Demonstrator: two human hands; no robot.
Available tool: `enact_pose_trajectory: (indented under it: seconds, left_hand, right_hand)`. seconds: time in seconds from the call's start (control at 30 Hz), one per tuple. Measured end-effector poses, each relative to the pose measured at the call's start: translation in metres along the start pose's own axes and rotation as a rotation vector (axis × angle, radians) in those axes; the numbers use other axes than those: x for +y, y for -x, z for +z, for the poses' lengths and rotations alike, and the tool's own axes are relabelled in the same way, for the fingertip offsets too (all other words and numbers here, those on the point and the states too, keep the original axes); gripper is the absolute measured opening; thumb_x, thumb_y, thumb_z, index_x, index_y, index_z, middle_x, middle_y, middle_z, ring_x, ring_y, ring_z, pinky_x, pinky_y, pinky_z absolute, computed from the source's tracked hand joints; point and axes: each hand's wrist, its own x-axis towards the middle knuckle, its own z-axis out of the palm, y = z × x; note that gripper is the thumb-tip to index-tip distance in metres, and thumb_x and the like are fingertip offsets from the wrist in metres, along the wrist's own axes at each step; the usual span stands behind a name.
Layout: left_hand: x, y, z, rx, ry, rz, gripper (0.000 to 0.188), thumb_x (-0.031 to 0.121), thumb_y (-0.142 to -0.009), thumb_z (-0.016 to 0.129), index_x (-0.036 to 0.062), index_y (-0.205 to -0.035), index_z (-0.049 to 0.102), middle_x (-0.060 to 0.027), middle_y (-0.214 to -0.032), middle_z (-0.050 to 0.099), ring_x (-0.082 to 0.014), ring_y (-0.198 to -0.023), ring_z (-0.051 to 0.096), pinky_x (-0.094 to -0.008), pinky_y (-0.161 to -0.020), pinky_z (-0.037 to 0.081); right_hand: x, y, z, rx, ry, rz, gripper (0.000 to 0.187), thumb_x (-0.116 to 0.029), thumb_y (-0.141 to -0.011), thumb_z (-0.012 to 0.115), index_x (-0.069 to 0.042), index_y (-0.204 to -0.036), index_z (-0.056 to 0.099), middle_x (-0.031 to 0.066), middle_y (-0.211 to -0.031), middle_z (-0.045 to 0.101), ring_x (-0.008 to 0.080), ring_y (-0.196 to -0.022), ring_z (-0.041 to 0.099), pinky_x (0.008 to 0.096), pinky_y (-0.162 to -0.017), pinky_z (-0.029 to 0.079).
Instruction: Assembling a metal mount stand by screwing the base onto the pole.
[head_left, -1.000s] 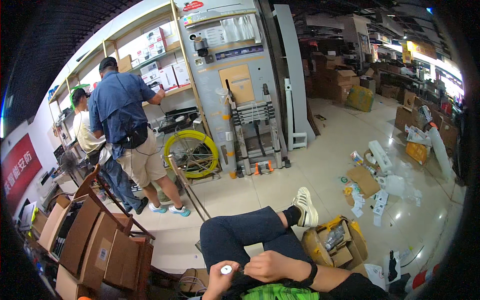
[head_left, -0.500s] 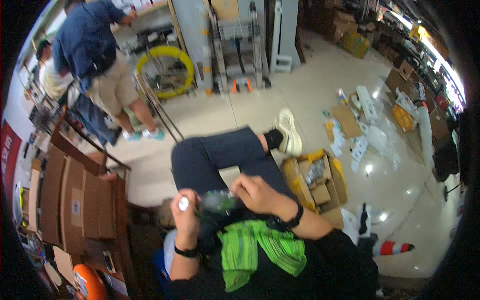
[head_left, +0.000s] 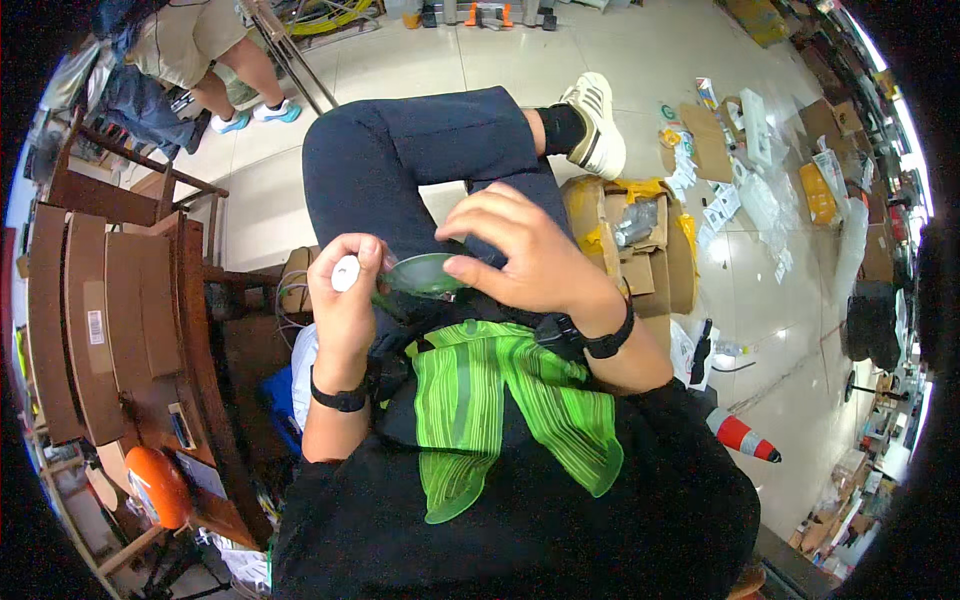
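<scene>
My left hand (head_left: 338,298) is closed around a small white piece with a round, disc-like end (head_left: 345,273). Beside it, between my two hands, is a see-through greenish oval piece (head_left: 425,277), like a shallow lens or dish. How the white and greenish pieces relate is hidden by my left fingers. My right hand (head_left: 525,250) has its thumb and fingers spread at the right edge of the greenish piece; the thumb tip is at or against its rim. Green striped cloth (head_left: 465,400) hangs in two tails on my black shirt, below both hands.
An open carton (head_left: 640,265) stands right of my leg. Farther right, packaging scraps (head_left: 765,230) litter the floor, with a red-and-white cone (head_left: 743,435) nearer. At left are brown boxes (head_left: 90,320), a wooden table and an orange rounded object (head_left: 158,487). Another person's legs (head_left: 240,75) are upper left.
The view has tipped downward, so hands and legs sit higher in it. My right fingers have gone from bunched together to spread apart. My left hand still holds the white piece.
</scene>
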Motion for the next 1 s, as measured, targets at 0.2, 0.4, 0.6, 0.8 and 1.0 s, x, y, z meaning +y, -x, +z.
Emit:
enact_pose_trajectory:
  seconds: [0.2,0.4,0.6,0.8,1.0]
  left_hand:
    - [0.002,0.004,0.002,-0.077,-0.059,0.041,0.016,0.018,-0.088,0.059,0.0039,-0.079,0.058,0.0007,-0.068,0.057,-0.0051,-0.058,0.049,-0.0188,-0.051,0.039]
    - [-0.001,0.006,0.004,-0.110,-0.145,0.047,0.014,0.014,-0.087,0.061,0.0037,-0.078,0.058,0.0027,-0.066,0.056,-0.0037,-0.059,0.049,-0.0178,-0.052,0.039]
    - [0.000,0.005,0.003,-0.109,-0.202,0.069,0.014,0.015,-0.086,0.062,0.0030,-0.079,0.059,0.0029,-0.068,0.057,-0.0040,-0.063,0.050,-0.0183,-0.056,0.040]
    - [-0.002,0.005,0.001,-0.198,-0.291,0.093,0.013,0.014,-0.084,0.063,0.0021,-0.081,0.059,0.0024,-0.071,0.058,-0.0044,-0.066,0.050,-0.0194,-0.059,0.041]
    - [-0.002,0.005,0.005,-0.285,-0.304,0.071,0.016,0.012,-0.081,0.066,0.0000,-0.089,0.059,0.0029,-0.068,0.056,-0.0044,-0.064,0.051,-0.0203,-0.058,0.042]
  right_hand:
    - [0.004,0.006,0.004,0.139,-0.213,0.133,0.009,-0.010,-0.082,0.060,-0.001,-0.078,0.059,0.0053,-0.081,0.053,0.0147,-0.072,0.050,0.0259,-0.063,0.041]
    - [0.003,0.006,0.006,0.201,-0.320,0.290,0.011,-0.010,-0.084,0.059,0.001,-0.083,0.059,0.0045,-0.081,0.053,0.0091,-0.071,0.049,0.0224,-0.060,0.041]
    - [0.002,0.006,0.003,-0.127,-0.176,0.183,0.010,-0.009,-0.081,0.061,0.000,-0.085,0.060,0.0085,-0.077,0.055,0.0170,-0.073,0.054,0.0283,-0.064,0.044]
    - [0.005,0.005,-0.001,0.280,-0.659,0.437,0.016,-0.017,-0.089,0.055,-0.001,-0.086,0.059,0.0009,-0.080,0.055,0.0092,-0.075,0.052,0.0236,-0.064,0.043]
    - [0.008,0.008,0.009,0.251,-0.930,0.549,0.014,-0.018,-0.091,0.052,-0.007,-0.099,0.050,-0.0007,-0.084,0.056,0.0043,-0.073,0.054,0.0192,-0.060,0.046]
